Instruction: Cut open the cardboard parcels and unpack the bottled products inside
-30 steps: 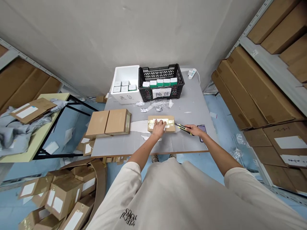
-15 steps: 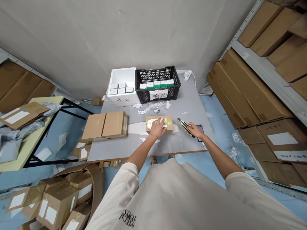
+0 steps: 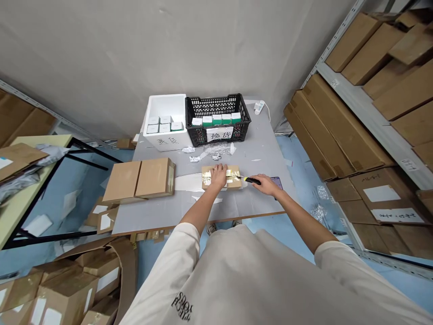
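A small brown cardboard box (image 3: pixel 205 181) with clear tape and a white label lies near the front middle of the table. My left hand (image 3: pixel 218 176) rests on top of it, fingers stretched over the label and tape. In my right hand (image 3: pixel 265 185) is a black and yellow utility knife (image 3: pixel 252 180), gripped by its handle. Its blade points left and reaches the right end of the box, over the taped part; whether it has cut in, I cannot tell. A phone (image 3: pixel 277 183) lies partly behind my right hand.
Two larger cardboard boxes (image 3: pixel 154 176) stand left on the grey table (image 3: pixel 237 207). Behind are a white foam box (image 3: pixel 169 141) and a black crate (image 3: pixel 219 137), both holding small white-topped boxes. Crumpled paper (image 3: pixel 195 159) and plastic scraps lie between. Shelves of cartons (image 3: pixel 352 131) flank the right side.
My right hand has moved the knife left, from beside the box to its right end. My left hand stays on the box with its fingers closer together. The view has shifted slightly.
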Motion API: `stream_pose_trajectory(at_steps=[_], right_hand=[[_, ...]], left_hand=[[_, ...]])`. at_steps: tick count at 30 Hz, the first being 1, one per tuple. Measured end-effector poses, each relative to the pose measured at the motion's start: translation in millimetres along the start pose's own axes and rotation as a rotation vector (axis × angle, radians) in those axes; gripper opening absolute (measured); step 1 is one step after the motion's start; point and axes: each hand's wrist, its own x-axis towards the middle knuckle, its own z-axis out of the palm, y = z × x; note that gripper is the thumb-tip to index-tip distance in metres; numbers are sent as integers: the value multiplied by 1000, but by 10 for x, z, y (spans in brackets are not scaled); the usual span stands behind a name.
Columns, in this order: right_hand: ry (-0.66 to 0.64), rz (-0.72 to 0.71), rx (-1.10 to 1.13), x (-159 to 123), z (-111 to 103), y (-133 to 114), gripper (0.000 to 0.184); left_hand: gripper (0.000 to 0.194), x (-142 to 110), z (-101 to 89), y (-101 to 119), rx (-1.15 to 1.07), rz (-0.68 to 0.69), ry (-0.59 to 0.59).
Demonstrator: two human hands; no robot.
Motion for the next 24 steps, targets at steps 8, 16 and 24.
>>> stream_pose_trajectory(at_steps=[8,16,24], right_hand=[[9,0,-52,81,52,12,41],[73,55,46,123,229,-50,45],[99,62,-19,155,198,40,46]], left_hand=[[55,-77,92,-21,-18,48,52],[59,-147,171,-14,-63,37,118],[57,-146,162,-28,-31,44,93]])
